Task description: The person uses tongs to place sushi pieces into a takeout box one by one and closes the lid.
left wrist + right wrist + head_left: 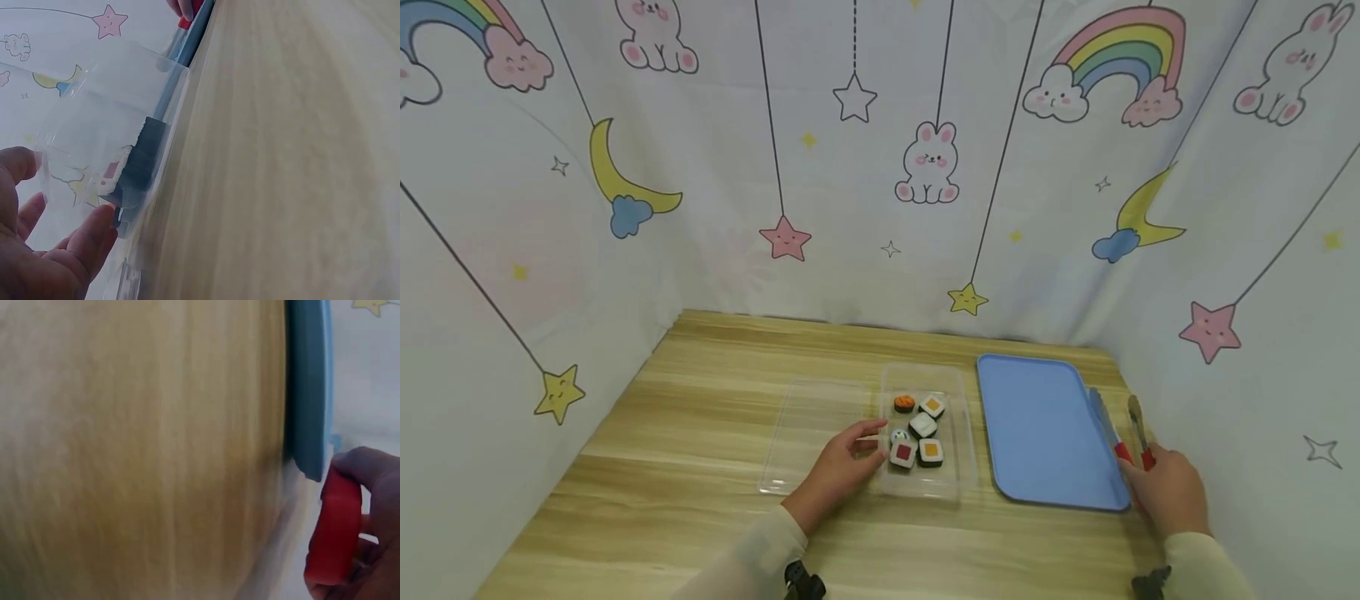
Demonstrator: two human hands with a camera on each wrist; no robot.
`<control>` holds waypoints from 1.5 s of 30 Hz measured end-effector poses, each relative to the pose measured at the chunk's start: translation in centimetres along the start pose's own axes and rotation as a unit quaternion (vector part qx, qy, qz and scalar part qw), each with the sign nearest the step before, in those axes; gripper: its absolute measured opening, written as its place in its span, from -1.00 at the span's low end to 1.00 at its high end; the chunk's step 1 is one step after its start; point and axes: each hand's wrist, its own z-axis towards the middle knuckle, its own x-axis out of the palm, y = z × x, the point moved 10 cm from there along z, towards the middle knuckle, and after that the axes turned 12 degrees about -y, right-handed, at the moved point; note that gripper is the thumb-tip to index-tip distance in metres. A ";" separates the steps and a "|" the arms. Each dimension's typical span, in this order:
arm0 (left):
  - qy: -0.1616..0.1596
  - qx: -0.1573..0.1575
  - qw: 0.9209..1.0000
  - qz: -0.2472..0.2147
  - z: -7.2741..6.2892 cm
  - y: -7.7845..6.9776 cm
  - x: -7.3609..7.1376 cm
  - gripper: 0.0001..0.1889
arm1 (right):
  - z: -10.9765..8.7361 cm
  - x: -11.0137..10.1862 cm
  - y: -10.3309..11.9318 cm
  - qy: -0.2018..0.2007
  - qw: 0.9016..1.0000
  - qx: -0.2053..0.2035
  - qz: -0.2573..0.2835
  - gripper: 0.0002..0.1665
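Note:
My right hand (1168, 492) grips a pair of tongs (337, 528) by its red handles, at the right edge of the blue tray (1048, 433). In the head view the two metal arms of the tongs stand apart and point away from me. My left hand (838, 467) is at the left wall of a clear plastic box (962, 433), fingers spread and slightly bent. Inside the box lie several sushi pieces: one with an orange top (904, 403), one with a dark red centre (902, 454), and others in white with yellow or plain tops.
A clear plastic lid or tray (797, 433) lies left of the box, partly behind my left hand. Everything sits on a wood-grain table (700, 433). A white printed curtain (850, 183) encloses the back and both sides.

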 end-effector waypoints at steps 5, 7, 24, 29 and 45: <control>0.006 0.004 1.000 0.000 0.4 0.0 0.4 -0.51 | -0.3 0.9 -0.5 -0.004 1.000 0.013 0.008 -0.06; 0.009 0.011 1.000 0.002 0.5 0.0 0.5 -0.51 | -0.3 1.0 -0.6 -0.010 1.000 0.021 0.003 -0.13; -0.091 0.043 0.991 0.085 2.0 -3.4 -7.3 -0.44 | -3.8 -4.6 11.9 -0.098 0.979 -0.085 0.158 -0.29; -0.100 0.009 0.972 0.214 2.9 -2.8 -11.5 -0.35 | -8.5 -2.9 22.8 0.023 0.922 -0.092 0.375 -0.46; -0.088 -0.076 0.952 0.284 2.2 1.2 -13.2 -0.26 | -20.9 10.8 41.7 0.295 0.842 0.021 0.450 0.12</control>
